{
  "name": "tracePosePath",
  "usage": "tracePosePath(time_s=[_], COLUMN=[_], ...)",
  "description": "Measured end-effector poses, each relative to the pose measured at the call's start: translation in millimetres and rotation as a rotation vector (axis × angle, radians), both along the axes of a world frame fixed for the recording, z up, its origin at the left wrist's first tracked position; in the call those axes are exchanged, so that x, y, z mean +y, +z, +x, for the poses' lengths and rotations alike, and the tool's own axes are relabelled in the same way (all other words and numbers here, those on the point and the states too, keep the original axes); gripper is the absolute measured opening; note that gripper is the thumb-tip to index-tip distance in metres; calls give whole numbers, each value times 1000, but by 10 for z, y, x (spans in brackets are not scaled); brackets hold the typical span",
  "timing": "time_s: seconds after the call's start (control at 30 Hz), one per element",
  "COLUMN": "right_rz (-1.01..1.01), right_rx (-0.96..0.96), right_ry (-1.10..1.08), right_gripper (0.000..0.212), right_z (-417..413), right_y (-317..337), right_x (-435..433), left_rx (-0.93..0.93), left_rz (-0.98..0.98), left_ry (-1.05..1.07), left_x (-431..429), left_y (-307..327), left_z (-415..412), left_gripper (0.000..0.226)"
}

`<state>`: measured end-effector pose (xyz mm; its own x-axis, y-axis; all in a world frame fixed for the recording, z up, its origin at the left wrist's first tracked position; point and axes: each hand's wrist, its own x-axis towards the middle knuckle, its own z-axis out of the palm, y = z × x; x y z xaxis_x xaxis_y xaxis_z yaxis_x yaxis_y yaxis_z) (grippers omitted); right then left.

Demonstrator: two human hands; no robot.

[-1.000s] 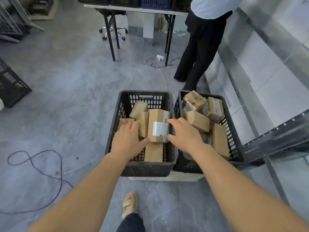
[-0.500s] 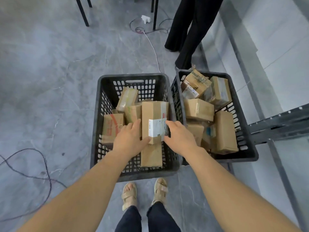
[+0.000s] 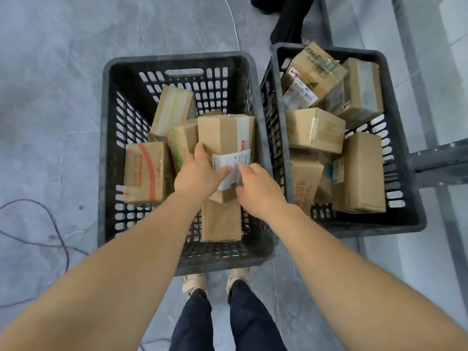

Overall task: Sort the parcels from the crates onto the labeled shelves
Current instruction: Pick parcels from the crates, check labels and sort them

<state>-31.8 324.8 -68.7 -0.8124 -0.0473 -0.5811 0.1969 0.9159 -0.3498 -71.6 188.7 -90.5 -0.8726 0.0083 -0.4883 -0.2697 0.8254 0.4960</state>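
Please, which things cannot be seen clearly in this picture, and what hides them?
Head view only.
- Print on the labelled box: too small, partly under left hand and right hand.
- Shelf frame: cut by right edge; no labels visible.
- Standing person: cut by top edge.

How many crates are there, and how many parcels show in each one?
Crates: 2, the left crate and the right crate.
Parcels in left crate: 5.
Parcels in right crate: 5 clear; more may lie buried.
Total: 2 crates, at least 10 parcels.
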Motion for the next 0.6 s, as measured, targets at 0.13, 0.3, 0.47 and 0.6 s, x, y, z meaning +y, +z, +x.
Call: tracePosePath(time_s=[0.13, 0.3, 0.47, 0.6], right_rz=[-52, -168, -286, -607], right_rx=[22, 6, -20, -48], right_ry=[-54, -224, -268, -395], right_gripper=[64, 82, 82, 61], right_z=[-22, -60, -92, -104], right_y=[-58, -45, 169, 473], right_x=[-11, -52, -35, -40], left_rx=[-81, -237, -285, -272], left_rz=[168, 464, 593, 714], left_ry=[127, 296, 346, 340], left_x=[-103, -363, -647, -815], left_y=[-64, 89, 376, 750], left_z=[-96, -77, -42, -7], left_gripper=[84, 90, 82, 70])
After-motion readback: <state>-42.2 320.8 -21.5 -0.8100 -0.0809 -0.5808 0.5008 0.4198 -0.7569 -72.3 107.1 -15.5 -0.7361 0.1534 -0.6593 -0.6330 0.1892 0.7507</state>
